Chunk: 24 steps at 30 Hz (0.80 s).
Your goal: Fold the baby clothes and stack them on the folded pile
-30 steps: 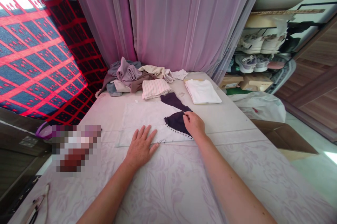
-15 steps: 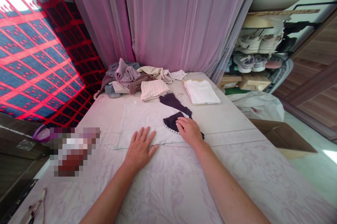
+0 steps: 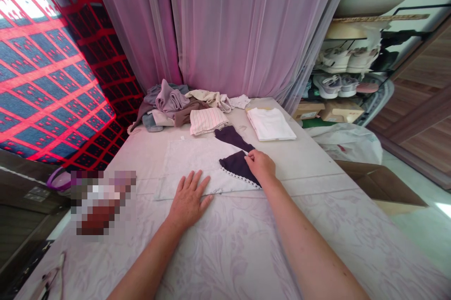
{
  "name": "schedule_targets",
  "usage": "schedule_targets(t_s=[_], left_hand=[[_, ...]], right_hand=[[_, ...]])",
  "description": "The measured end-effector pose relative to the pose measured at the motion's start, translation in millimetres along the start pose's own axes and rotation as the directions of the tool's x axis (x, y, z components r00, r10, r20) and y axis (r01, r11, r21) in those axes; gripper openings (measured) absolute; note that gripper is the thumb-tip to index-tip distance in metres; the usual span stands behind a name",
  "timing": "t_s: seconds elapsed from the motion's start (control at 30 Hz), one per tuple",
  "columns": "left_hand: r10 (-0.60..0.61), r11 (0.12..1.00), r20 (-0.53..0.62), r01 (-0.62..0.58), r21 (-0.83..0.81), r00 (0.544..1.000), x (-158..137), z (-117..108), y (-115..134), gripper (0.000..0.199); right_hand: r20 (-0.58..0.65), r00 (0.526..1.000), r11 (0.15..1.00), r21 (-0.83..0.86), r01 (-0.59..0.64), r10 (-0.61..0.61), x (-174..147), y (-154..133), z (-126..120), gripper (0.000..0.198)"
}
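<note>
A white shirt with dark sleeves lies spread flat on the bed in front of me. Its near dark sleeve is folded inward over the white body, with a lacy white trim along its edge. My left hand rests palm down on the shirt's near edge, fingers spread. My right hand has its fingers closed in a pinch at the folded sleeve's upper right edge. The far dark sleeve stretches out just beyond my right fingertips.
Beyond the shirt lie a folded striped garment, a heap of clothes and a folded white shirt. Eyeglasses sit at the near left. A purple curtain hangs behind; a cardboard box stands at the right.
My right hand has gone from lying over the dark sleeve to pinching its upper edge, slightly to the right. More lace trim shows. My left hand stays on the shirt.
</note>
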<state>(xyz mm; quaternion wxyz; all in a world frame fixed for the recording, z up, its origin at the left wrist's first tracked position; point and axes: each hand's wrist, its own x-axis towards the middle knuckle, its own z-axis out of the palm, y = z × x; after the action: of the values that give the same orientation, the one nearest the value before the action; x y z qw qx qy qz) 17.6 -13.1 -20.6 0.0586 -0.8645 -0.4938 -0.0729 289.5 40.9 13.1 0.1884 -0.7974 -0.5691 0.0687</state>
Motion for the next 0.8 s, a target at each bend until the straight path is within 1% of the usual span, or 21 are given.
schedule_targets(t_s=[0.03,0.1,0.13,0.17,0.2,0.23,0.27,0.3,0.33,0.37,0.4,0.47,0.53,0.67,0.8], left_hand=[[-0.003,1.0,0.01,0.003,-0.003,1.0,-0.3,-0.5,-0.4,0.055],[-0.013,1.0,0.034,0.013,-0.01,0.999,-0.2,-2.9,0.4,0.055],[-0.02,1.0,0.044,0.021,-0.014,0.999,0.9,-4.9,2.4,0.056],[-0.021,1.0,0.05,0.022,-0.019,0.999,3.2,-7.5,5.7,0.056],[-0.012,1.0,0.052,0.013,-0.028,0.999,6.9,-10.3,10.5,0.056],[0.013,0.999,0.053,-0.01,-0.043,0.999,12.4,-13.3,16.6,0.055],[0.049,0.997,0.054,-0.046,-0.062,0.997,19.4,-15.9,23.7,0.054],[0.096,0.992,0.059,-0.091,-0.087,0.994,27.7,-17.8,31.3,0.054],[0.142,0.985,0.074,-0.133,-0.112,0.987,36.8,-18.9,38.6,0.053],[0.171,0.979,0.088,-0.159,-0.13,0.981,46.0,-18.7,45.0,0.053],[0.182,0.976,0.099,-0.168,-0.138,0.978,54.5,-17.4,49.9,0.054],[0.168,0.979,0.105,-0.153,-0.133,0.98,66.8,-11.7,54.9,0.054],[0.138,0.984,0.092,-0.126,-0.126,0.986,71.0,-4.0,54.3,0.055],[0.099,0.986,0.019,-0.095,-0.136,0.995,63.4,6.5,49.4,0.054],[0.078,0.983,-0.047,-0.085,-0.166,0.996,57.8,5.5,49.2,0.047]], right_hand=[[-0.007,1.0,1.0,-0.004,0.0,0.0,-2.4,0.6,0.5,0.017],[-0.069,0.997,0.999,-0.006,0.031,-0.031,-8.1,0.7,0.8,0.02],[-0.108,0.991,0.997,-0.004,0.076,-0.076,-11.2,0.1,1.1,0.022],[-0.135,0.98,0.989,0.0,0.149,-0.148,-14.1,-0.6,1.8,0.024],[-0.144,0.958,0.968,0.008,0.25,-0.247,-16.7,-1.4,3.1,0.025],[-0.131,0.924,0.931,0.021,0.365,-0.359,-18.9,-2.1,5.1,0.027],[-0.102,0.88,0.883,0.037,0.469,-0.463,-20.7,-2.4,7.9,0.028],[-0.062,0.837,0.835,0.052,0.547,-0.544,-22.0,-2.4,11.0,0.029],[-0.018,0.804,0.803,0.058,0.594,-0.594,-23.0,-2.1,14.3,0.03],[0.023,0.79,0.79,0.053,0.611,-0.613,-23.6,-1.6,17.2,0.032],[0.06,0.791,0.793,0.038,0.608,-0.609,-24.0,-1.1,19.6,0.034],[0.12,0.808,0.814,-0.006,0.581,-0.577,-24.7,-0.6,22.2,0.039],[0.164,0.823,0.829,-0.047,0.557,-0.544,-25.4,-1.1,22.8,0.044],[0.177,0.863,0.861,-0.117,0.495,-0.473,-26.6,-3.4,24.4,0.05],[0.193,0.879,0.873,-0.145,0.466,-0.437,-26.8,-4.3,27.6,0.053]])
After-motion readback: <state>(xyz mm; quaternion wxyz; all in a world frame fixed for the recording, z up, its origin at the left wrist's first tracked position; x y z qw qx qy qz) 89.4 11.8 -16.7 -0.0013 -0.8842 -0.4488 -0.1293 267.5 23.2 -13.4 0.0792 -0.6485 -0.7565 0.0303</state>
